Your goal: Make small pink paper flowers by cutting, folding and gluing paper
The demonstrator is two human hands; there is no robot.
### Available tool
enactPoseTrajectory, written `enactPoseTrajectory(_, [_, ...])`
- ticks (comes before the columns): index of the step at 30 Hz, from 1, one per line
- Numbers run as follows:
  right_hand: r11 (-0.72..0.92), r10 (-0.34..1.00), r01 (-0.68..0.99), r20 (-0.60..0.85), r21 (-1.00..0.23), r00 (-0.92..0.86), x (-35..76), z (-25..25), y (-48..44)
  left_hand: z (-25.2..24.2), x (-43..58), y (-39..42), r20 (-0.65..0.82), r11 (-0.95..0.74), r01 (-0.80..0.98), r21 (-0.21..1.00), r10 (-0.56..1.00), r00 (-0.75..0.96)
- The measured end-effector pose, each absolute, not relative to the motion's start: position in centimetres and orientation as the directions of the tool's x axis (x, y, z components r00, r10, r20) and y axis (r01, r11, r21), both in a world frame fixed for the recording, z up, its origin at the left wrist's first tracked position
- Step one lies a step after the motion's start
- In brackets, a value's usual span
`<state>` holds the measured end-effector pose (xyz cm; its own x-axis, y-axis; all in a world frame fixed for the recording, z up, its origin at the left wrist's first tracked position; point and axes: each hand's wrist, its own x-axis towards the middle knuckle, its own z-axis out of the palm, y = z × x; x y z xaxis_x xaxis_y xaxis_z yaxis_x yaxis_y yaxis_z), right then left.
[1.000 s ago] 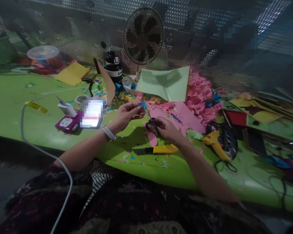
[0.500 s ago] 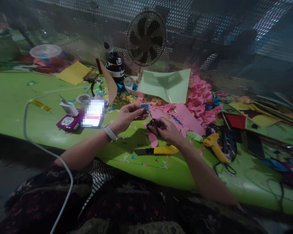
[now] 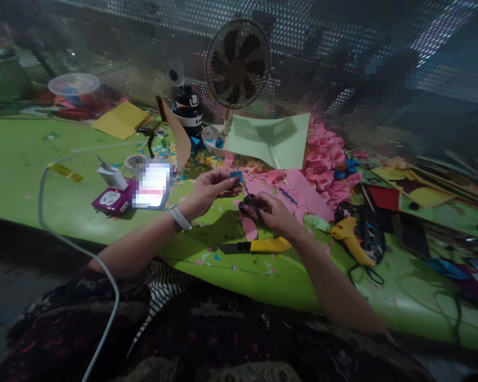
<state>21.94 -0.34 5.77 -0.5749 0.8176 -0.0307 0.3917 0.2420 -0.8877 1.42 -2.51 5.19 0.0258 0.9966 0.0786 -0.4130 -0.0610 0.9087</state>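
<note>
Between thumb and fingertips, my left hand (image 3: pixel 214 188) pinches a small piece of blue paper (image 3: pixel 236 174). My right hand (image 3: pixel 274 211) is wrapped round the dark handles of a pair of scissors (image 3: pixel 252 201). The blades point up and away, their tips close to the right edge of the blue paper; whether they touch it I cannot tell. Under the hands lies a long pink paper piece (image 3: pixel 249 229). Nearer to me a yellow utility knife (image 3: pixel 265 245) rests on the green table (image 3: pixel 207 269), among small paper scraps.
Left of my hands are a lit phone (image 3: pixel 153 184) and a purple power adapter (image 3: pixel 113 199) with a white cable (image 3: pixel 110 276). Behind stand a fan (image 3: pixel 238 63), a dark bottle (image 3: pixel 187 111) and pale green paper (image 3: pixel 269 139). Pink paper flowers (image 3: pixel 329 159) and a yellow glue gun (image 3: pixel 352 241) lie rightward.
The scissor handles have shifted slightly in my right hand, and they look closer together. My left hand and the blue paper have stayed almost in place.
</note>
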Motion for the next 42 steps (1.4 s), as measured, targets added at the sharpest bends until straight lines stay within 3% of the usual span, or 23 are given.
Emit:
enactPoseTrajectory(16, [0.279,0.879,0.479,0.020,-0.832,-0.476,21.56,6.40,-0.86,5.44,1.23,-2.50,-0.023,0.047,-0.443,0.895,0.998,0.060])
enactPoseTrajectory(42, [0.188,0.865,0.396,-0.039,-0.899,-0.501,21.73,6.21,-0.53,4.76,1.11,-2.19,0.035,-0.026,-0.401,0.916,0.999,0.015])
